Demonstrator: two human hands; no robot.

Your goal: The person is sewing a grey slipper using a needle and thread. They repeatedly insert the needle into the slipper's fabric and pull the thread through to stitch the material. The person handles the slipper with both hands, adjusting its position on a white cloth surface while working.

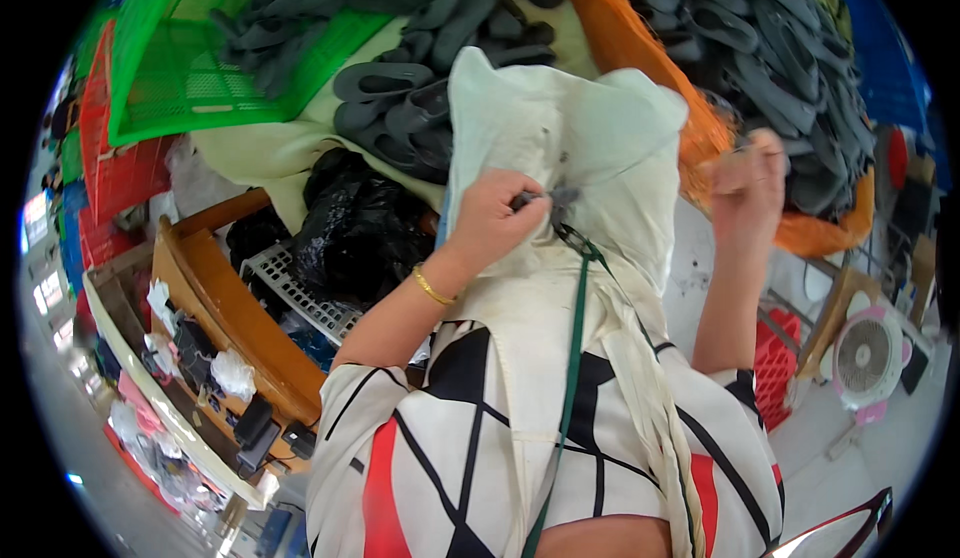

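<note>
My left hand [497, 220], with a yellow bracelet at its wrist, is closed around a small dark grey piece [563, 197] over my lap; its exact kind I cannot make out. From that piece a faint thin thread [640, 166] slants up toward my right hand [748, 186]. That hand is raised well to the right, fingers pinched together and slightly blurred, apparently on the thread's end. A whitish apron [610, 108] covers my lap, with a few dark specks on it. Just below the grey piece, dark-handled scissors [573, 240] hang on a green cord [575, 358].
Dark grey shoes [385, 83] lie piled ahead, some in a green crate [195, 83]. More fill an orange sack [655, 48] at right. A black plastic bag [355, 218] and a wooden drawer unit [225, 308] stand at left. A fan [866, 356] stands at lower right.
</note>
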